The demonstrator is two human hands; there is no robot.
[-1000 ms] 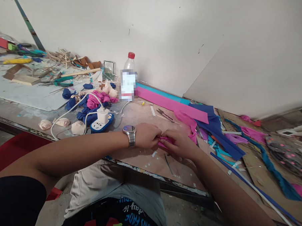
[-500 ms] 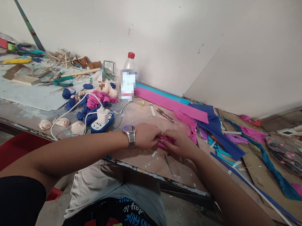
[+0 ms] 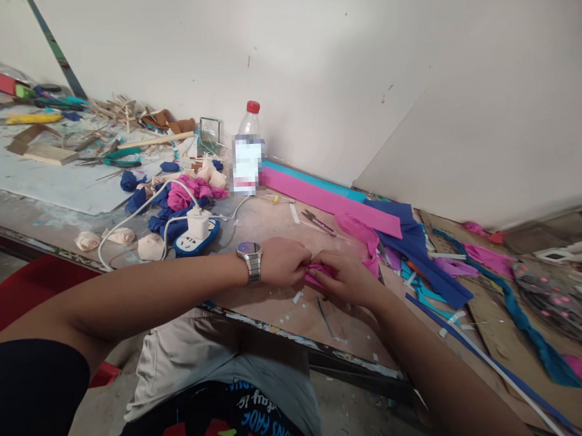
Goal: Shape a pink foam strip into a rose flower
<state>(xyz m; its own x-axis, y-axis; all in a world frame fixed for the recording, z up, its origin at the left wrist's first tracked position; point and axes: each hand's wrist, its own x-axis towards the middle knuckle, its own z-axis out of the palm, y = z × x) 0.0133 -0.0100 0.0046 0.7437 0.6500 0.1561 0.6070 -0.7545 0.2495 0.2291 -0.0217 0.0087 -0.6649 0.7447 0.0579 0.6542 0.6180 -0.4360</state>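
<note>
A strip of pink crepe paper (image 3: 369, 237) curves over the table and runs in behind my right hand. My left hand (image 3: 284, 260), below a metal-banded watch (image 3: 249, 249), has its fingers closed on the bunched end of this paper. Touching it from the right, my right hand (image 3: 342, 277) pinches the same pink paper between thumb and fingers. The fingertips of both hands meet, and they partly hide the bunched part. Small scissors (image 3: 319, 222) lie on the table behind my hands.
A power strip (image 3: 198, 238) with a white plug and cable is at the left, beside blue, pink and cream paper rolls. A bottle (image 3: 251, 123) stands behind a phone at the wall. Flat pink strips (image 3: 329, 200) and blue paper (image 3: 417, 244) lie right.
</note>
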